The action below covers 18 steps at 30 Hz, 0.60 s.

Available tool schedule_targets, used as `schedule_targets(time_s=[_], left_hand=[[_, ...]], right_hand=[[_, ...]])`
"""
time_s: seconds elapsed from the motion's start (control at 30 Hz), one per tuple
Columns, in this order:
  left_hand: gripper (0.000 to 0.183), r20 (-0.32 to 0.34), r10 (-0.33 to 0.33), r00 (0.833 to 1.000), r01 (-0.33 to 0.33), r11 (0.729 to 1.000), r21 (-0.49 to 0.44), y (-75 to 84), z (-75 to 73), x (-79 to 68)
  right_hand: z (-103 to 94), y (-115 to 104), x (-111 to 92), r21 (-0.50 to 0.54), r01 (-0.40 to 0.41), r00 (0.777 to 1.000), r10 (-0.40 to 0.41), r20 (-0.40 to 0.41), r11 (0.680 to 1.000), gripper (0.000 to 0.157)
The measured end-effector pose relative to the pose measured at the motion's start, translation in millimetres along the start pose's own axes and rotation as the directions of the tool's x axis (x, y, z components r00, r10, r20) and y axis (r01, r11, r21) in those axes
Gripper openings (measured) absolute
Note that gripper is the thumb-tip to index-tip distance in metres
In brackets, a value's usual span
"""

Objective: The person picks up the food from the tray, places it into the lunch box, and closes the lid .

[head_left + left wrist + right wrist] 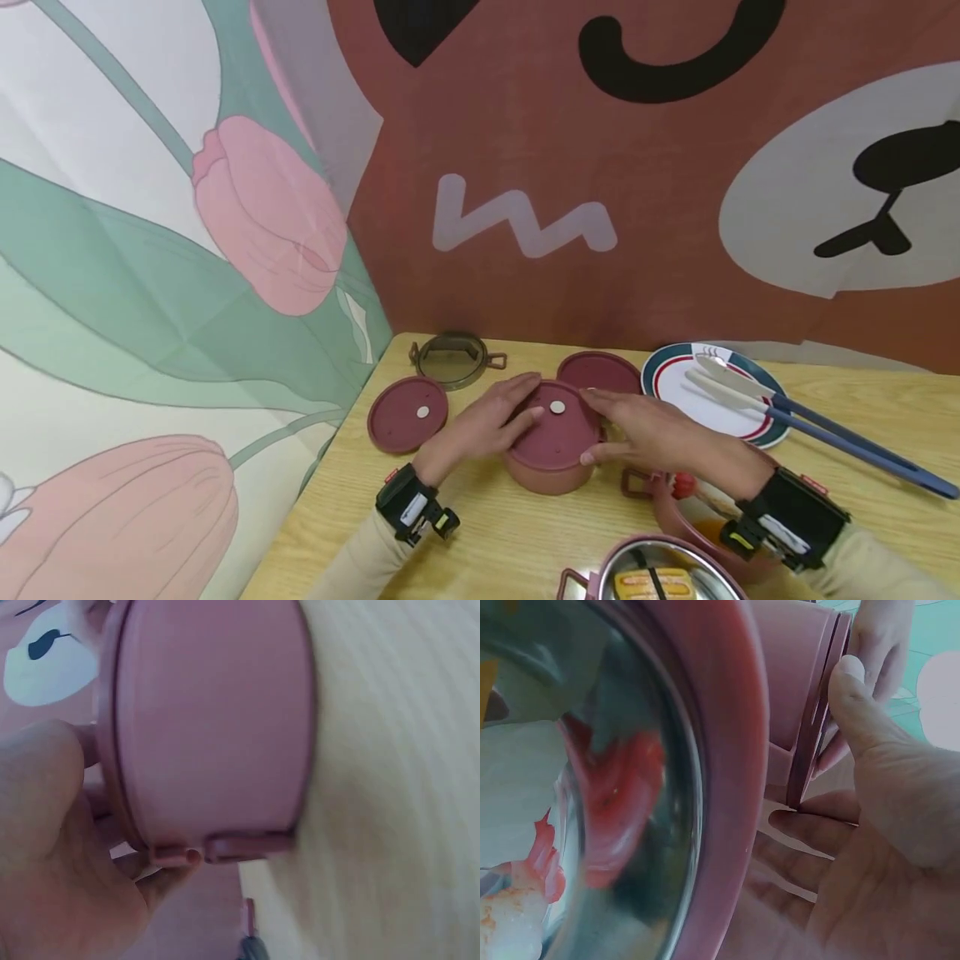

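A small dusky-pink pot (551, 481) stands on the table under a dark red lid (555, 437) with a white round spot on it. My left hand (491, 421) holds the lid's left side. Its thumb lies on top, while its fingers curl over the far rim beside the pot's handle (247, 846). From the other side my right hand (648, 429) touches the lid's right rim with thumb and fingertips, its fingers fairly straight and spread. In the right wrist view the thumb (847, 679) rests against the lid's edge, with the other fingers apart below it.
Two more dark red lids (407, 415) (600, 371) and a glass lid (452, 360) lie around the pot. A plate (667, 392) carries tongs (847, 433) at the right. Two open pots (678, 521) (622, 550) containing toy-like food stand near my right forearm.
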<state>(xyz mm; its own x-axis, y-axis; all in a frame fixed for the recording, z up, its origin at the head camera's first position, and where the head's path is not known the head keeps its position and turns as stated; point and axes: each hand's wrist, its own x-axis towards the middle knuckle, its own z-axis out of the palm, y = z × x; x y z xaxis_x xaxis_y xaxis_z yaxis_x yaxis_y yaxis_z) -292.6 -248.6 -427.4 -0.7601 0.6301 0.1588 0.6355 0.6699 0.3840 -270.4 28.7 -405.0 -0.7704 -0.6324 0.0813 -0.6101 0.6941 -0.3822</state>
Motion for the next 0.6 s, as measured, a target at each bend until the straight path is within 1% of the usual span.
schedule_targets(time_s=[0.07,0.13,0.23,0.37,0.53,0.6], left_hand=[[0.067,0.034,-0.018,0.999,0.019,0.999,-0.03,-2.5,3.2,-4.1],[0.071,0.051,-0.036,0.998,0.038,0.998,-0.043,-4.7,6.3,-7.2],[0.075,0.071,-0.083,0.994,0.087,0.995,-0.049,-5.6,8.8,-12.0],[0.077,0.074,-0.107,0.992,0.107,0.994,0.003,-5.1,9.9,-14.1],[0.076,0.068,-0.1,0.993,0.095,0.993,0.064,-2.7,10.2,-11.9],[0.076,0.071,-0.112,0.991,0.104,0.989,0.101,-1.1,9.7,-11.4]], right_hand=[[1.5,1,0,-0.003,-0.001,1.0,0.001,-0.005,1.0,0.104],[3.6,1,1,0.007,-0.004,1.0,0.004,-0.006,1.0,0.103],[6.7,1,3,0.023,0.002,1.0,-0.002,-0.008,1.0,0.101],[7.8,-2,8,0.032,0.0,1.0,0.0,0.001,0.999,0.102],[4.5,-4,11,0.053,-0.036,0.998,0.034,0.048,0.998,0.105],[3.0,-4,12,0.066,-0.037,0.997,0.033,0.064,0.997,0.106]])
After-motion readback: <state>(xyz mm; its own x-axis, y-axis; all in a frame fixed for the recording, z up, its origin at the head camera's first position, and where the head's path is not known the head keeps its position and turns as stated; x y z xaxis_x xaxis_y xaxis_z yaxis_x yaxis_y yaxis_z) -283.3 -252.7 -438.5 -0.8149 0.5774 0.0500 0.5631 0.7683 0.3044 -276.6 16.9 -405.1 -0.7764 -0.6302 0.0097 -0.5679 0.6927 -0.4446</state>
